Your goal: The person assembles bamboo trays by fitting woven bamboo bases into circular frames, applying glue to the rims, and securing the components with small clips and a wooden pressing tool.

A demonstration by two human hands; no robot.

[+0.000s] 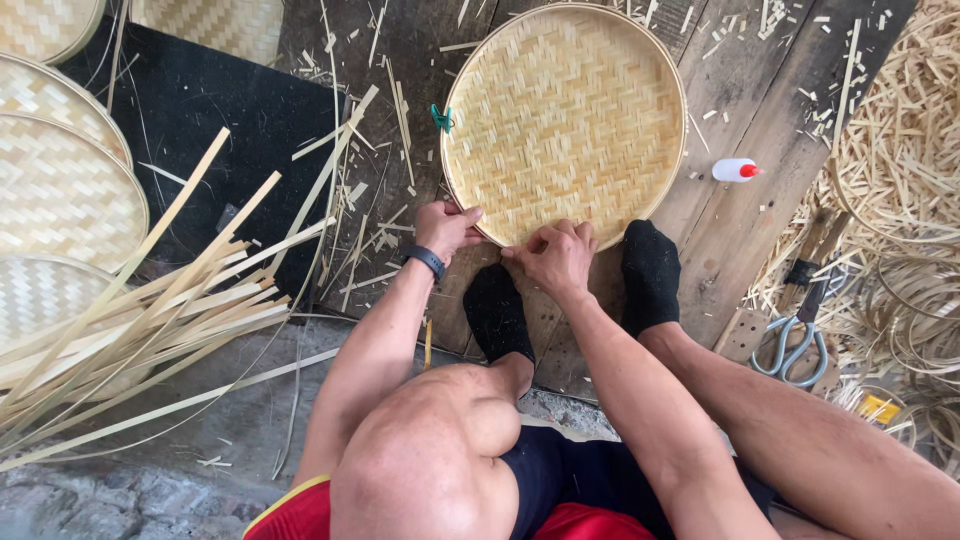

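Both hands pinched on near rim of woven bamboo tray (563, 120): left hand (445, 228), right hand (555, 255); rim-binding step, next needs steady rim tension.

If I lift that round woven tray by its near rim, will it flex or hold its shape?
The woven tray probably holds its shape: a bent hoop rims it. Thin strips suggest it is light. The left hand and right hand grip the near rim, where the weave may be loose.
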